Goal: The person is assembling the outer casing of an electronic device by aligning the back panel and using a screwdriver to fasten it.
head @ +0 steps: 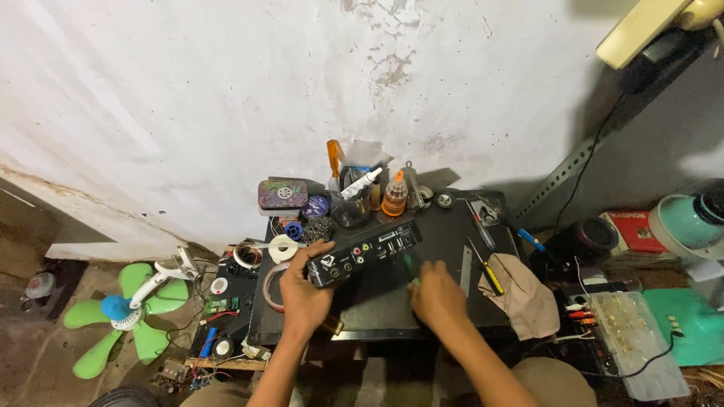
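While left hand (305, 290) grip clamps black set-top box (363, 252) tilted on table (445, 234), right hand (436, 294) grip pinches green-handled screwdriver (409, 270) just beside casing; casing unopened.

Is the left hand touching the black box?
Touching: in the head view, the left hand wraps its fingers around the end of the black box, lifting it.

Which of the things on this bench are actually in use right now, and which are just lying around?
In use:
left hand gripping the black box
right hand on a green-handled tool

Lying about:
tape rolls
yellow screwdriver
cloth
glue bottle
tin
green fan
plastic parts box
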